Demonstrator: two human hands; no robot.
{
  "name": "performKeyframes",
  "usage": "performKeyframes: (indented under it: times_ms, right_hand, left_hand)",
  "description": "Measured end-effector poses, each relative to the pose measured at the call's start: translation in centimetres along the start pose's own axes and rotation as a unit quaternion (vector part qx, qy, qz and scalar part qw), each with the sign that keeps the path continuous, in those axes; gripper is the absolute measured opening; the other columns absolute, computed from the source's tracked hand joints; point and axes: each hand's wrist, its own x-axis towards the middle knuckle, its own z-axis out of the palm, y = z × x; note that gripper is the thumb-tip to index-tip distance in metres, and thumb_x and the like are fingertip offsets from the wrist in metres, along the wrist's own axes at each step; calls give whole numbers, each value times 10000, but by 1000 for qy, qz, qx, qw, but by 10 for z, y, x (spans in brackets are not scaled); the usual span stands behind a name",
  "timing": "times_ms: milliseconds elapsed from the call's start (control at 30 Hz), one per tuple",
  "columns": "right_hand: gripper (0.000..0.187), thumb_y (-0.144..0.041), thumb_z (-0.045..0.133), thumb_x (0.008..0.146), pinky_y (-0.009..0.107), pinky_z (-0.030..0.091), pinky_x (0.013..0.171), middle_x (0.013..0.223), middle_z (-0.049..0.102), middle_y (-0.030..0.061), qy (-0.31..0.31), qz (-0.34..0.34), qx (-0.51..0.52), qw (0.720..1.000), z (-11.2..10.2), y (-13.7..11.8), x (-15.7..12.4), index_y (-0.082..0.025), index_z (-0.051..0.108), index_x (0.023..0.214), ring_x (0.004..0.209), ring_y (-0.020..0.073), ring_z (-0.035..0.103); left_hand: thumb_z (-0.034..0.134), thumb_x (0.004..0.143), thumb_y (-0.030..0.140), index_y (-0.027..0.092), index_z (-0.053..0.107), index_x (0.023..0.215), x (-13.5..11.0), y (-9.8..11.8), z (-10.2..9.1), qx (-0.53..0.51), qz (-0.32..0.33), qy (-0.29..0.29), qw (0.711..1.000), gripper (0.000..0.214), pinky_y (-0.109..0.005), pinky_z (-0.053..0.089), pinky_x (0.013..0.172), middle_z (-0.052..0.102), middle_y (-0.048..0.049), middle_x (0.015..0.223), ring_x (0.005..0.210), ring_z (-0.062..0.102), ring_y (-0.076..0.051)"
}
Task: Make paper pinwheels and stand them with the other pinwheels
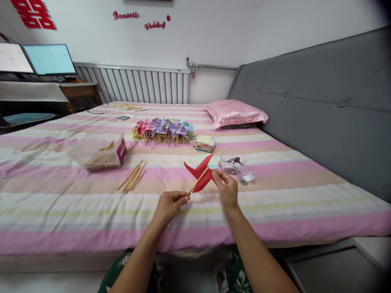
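Between my hands, above the striped bed, is a red paper pinwheel with its back toward me. A thin wooden stick runs slantwise across the back of it. My left hand pinches the lower end of this stick between thumb and fingers. My right hand grips the right side of the red pinwheel near the stick's upper end; its fingertips are partly hidden behind the paper. Beyond the pinwheel lies a light green-blue paper sheet, partly covered by it.
Loose sticks lie left of my hands, beside a clear box of sticks. Farther back are finished pinwheels and a stack of coloured paper squares. Clear bags of small parts lie right. A pink pillow rests near the grey headboard.
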Motion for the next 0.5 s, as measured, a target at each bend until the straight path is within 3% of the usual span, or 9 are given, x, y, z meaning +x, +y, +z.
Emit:
performKeyframes:
  times_ms: [200, 300, 500]
  right_hand:
    - [267, -415, 660, 733, 350, 442, 841, 822, 702, 43, 24, -1, 8, 1000, -4, -5, 4, -172, 718, 828, 845, 200, 615]
    - [262, -425, 668, 720, 328, 453, 775, 796, 698, 31, 15, 11, 19, 1000, -7, -8, 5, -179, 713, 800, 792, 195, 614]
    - [224, -392, 736, 645, 300, 454, 651, 664, 657, 3, 22, 54, 31, 998, -7, -3, 5, -178, 691, 694, 640, 164, 572]
  left_hand:
    - [666, 662, 308, 184, 769, 816, 3, -7, -4, 64, 57, 10, 996, 223, -269, 412, 575, 742, -58, 739, 632, 625, -209]
    - [653, 668, 287, 221, 772, 789, 3, -8, -6, 100, 84, 26, 991, 181, -294, 446, 646, 748, -60, 807, 746, 661, -257]
    - [633, 696, 288, 231, 772, 819, 4, -10, -6, 128, 92, 7, 988, 194, -290, 438, 630, 748, -57, 819, 746, 665, -261]
